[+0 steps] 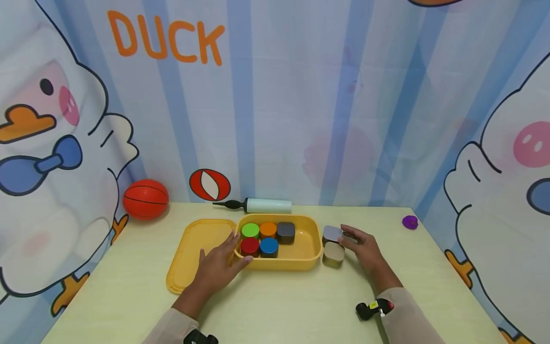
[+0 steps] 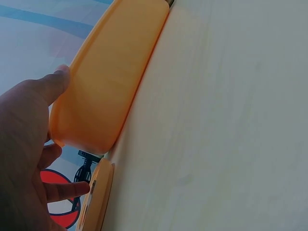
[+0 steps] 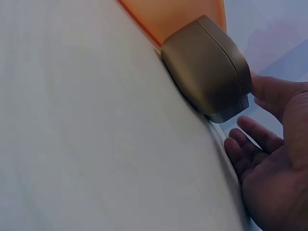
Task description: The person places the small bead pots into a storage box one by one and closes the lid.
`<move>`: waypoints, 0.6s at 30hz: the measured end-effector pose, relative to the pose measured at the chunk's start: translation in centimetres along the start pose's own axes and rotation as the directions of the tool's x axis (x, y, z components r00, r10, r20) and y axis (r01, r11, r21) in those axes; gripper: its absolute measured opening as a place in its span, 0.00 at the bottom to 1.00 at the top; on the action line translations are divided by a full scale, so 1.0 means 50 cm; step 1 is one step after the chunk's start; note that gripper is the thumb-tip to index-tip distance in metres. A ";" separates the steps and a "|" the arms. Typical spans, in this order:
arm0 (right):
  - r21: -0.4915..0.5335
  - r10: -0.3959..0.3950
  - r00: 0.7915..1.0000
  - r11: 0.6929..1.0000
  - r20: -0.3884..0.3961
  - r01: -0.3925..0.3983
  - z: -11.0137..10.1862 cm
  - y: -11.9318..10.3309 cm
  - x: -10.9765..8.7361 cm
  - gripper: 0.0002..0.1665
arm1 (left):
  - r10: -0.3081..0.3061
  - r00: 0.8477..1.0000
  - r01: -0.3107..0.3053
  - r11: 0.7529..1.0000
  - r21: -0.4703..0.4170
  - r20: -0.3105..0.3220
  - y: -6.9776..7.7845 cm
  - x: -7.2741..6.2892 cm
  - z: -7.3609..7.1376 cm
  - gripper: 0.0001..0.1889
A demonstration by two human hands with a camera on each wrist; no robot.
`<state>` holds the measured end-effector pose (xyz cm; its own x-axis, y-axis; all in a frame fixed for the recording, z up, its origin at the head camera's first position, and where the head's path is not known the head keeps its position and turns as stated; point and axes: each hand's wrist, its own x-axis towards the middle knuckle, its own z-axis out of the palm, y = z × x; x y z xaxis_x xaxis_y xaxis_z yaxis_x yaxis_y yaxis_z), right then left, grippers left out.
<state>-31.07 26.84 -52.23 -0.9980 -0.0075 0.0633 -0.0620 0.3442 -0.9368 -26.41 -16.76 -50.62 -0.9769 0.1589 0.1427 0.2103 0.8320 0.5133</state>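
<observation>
My left hand (image 1: 216,267) rests against the left end of a yellow plastic box (image 1: 301,263), thumb along the near rim and fingers spread. In the left wrist view its thumb (image 2: 58,84) lies on the box rim. Inside the box sit a green, an orange, a dark grey, a red and a blue lidded tin. Two more tins stand outside, by the box's right end: a lilac-grey tin (image 1: 332,233) and, nearer me, a beige tin (image 1: 333,256). My right hand (image 1: 365,251) is beside them, fingertips right at their edges, its lower fingers loosely bent.
A yellow lid (image 1: 189,255) lies left of the box, partly under my left forearm. Behind stand a red ball (image 1: 146,199) and a pale hand pump (image 1: 268,206). A small purple object (image 1: 410,222) is at the back right. Duck-print curtains surround the table.
</observation>
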 end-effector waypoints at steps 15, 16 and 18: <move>-0.052 -0.100 0.993 0.993 0.054 0.103 -0.013 0.020 0.014 0.30 | -0.013 1.000 0.013 1.000 -0.004 0.005 -0.001 0.000 0.002 0.45; -0.053 -0.102 0.993 0.993 0.062 0.105 -0.013 0.020 0.014 0.29 | -0.011 1.000 0.011 1.000 -0.003 0.004 -0.001 0.000 0.003 0.45; -0.062 -0.108 0.992 0.992 0.071 0.112 -0.014 0.017 0.014 0.29 | -0.005 1.000 0.005 1.000 -0.003 -0.001 -0.001 0.000 0.003 0.45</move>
<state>-31.84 27.79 -52.75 -0.9840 -0.1114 0.1390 -0.1724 0.3989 -0.9006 -26.41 -16.73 -50.76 -0.9779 0.1542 0.1415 0.2058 0.8314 0.5162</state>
